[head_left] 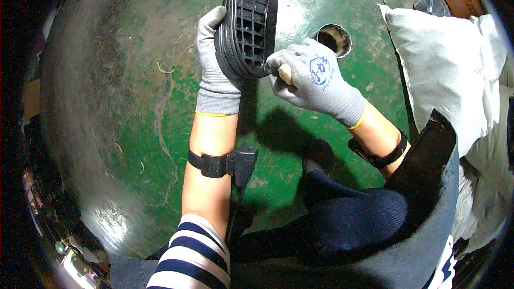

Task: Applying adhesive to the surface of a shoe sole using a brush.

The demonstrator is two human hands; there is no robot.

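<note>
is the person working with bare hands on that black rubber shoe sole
No, both the left hand and right hand wear grey knit gloves.

A worn green-painted floor (134, 128), scuffed to grey and glaring under overhead light, has a round hole (333, 39). Large white fabric sacks (444, 75) lie at the right.

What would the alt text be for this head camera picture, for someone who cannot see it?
Two grey-gloved hands work on a black shoe sole above a worn green floor: the left hand grips its edge, the right hand presses a small pale tool against its end. White sacks lie to the right.
</note>
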